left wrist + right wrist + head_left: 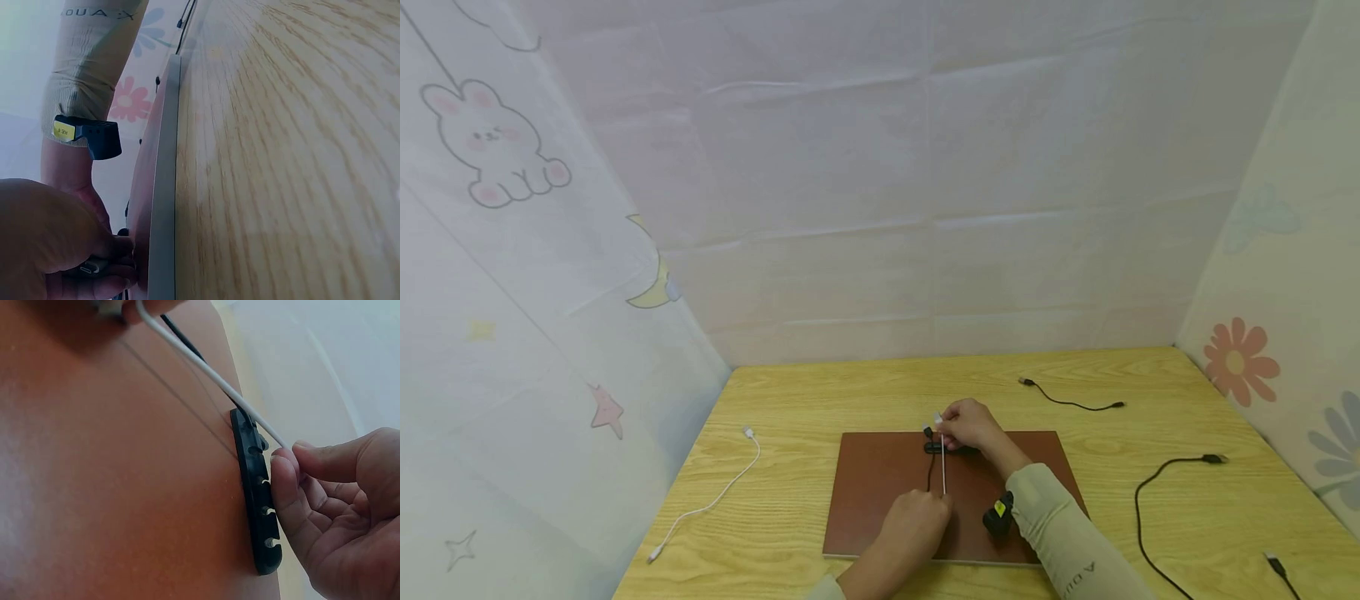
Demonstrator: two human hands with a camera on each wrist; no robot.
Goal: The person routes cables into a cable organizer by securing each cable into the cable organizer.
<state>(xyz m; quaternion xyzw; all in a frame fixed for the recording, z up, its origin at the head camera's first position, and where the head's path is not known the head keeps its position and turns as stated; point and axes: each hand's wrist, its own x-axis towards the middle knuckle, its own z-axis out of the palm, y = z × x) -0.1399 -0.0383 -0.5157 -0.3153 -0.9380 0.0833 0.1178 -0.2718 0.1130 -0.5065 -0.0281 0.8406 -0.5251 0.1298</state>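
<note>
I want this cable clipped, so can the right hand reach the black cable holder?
Likely yes: the right hand, pinching a white cable, is just beside the black cable holder, whose notched side faces it.

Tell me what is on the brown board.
On the brown board, near its far edge, lies a black cable holder crossed by a black cable. The left hand and right hand hold a white cable above. What the hands and right sleeve cover is hidden.
</note>
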